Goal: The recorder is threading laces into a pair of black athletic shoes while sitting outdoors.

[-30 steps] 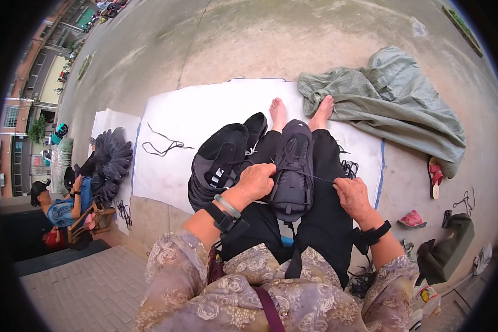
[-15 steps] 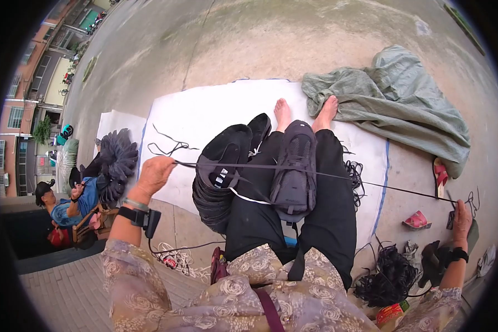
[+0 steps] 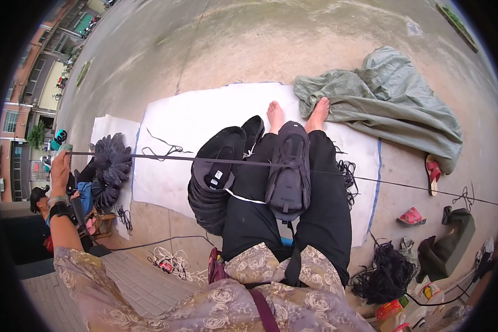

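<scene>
"Where's the shoe (image 3: 287, 185)?"
"On the lap (image 3: 327, 207), toward its far edge: dark grey, pointing lengthwise away."
"And the lace (image 3: 249, 162)?"
"Dark, taut, running straight across it; right end hard to make out."

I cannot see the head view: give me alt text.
The left hand holds a dark lace stretched across a dark shoe to the right rim; the right hand is out of sight. Black shoes are stacked to the left; a white sheet is spread out.

Well right of the left hand (image 3: 60, 170) lie a grey-green sheet (image 3: 390, 108) and red slippers (image 3: 411, 217); beyond that hand is a co-worker (image 3: 86, 195).
</scene>
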{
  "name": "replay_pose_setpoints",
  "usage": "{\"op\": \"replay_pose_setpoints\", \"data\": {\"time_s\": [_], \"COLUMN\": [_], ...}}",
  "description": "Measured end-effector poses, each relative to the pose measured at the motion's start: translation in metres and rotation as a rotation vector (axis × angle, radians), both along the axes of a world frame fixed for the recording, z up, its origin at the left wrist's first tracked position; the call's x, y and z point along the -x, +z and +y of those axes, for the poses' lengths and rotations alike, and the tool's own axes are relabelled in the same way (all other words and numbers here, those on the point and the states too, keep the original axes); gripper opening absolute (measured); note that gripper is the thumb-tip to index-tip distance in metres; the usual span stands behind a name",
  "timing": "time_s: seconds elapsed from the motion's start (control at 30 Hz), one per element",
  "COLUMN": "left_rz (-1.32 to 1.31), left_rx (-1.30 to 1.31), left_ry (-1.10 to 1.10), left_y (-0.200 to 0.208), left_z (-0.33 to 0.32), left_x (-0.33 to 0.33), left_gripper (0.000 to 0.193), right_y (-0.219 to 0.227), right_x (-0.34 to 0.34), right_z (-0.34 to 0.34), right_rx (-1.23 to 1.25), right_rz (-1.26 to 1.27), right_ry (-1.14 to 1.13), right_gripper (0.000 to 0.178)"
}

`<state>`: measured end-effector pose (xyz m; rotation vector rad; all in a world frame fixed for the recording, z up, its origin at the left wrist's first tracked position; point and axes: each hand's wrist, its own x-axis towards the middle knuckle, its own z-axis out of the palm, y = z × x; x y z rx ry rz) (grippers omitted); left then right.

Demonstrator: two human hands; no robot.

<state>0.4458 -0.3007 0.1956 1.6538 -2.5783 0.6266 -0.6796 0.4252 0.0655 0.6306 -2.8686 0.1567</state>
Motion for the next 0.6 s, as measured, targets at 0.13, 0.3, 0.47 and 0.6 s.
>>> {"op": "replay_pose_setpoints", "data": {"time_s": [0.13, 0.3, 0.47, 0.6], "left_rz": [0.545, 0.675, 1.111, 0.606], "left_rx": [-0.399, -1.323, -1.734, -1.294], "left_ry": [0.522, 0.509, 0.381, -0.306], "left_y": [-0.061, -0.192, -0.236, -0.249], "left_z": [0.014, 0.114, 0.188, 0.216], "left_x": [0.065, 0.227, 0.358, 0.420], "left_gripper": [0.030, 0.035, 0.035, 0.027], "right_y": [-0.056, -0.151, -0.160, -0.172], "right_x": [-0.113, -0.368, -0.495, -0.521], "right_z": [-0.112, -0.258, -0.355, -0.398], "right_rx": [0.436, 0.703, 0.668, 0.705], "right_rz": [-0.542, -1.564, -1.938, -1.877], "right_ry": [-0.092, -0.004, 0.014, -0.041], "right_gripper": [0.018, 0.020, 0.019, 0.015]}}
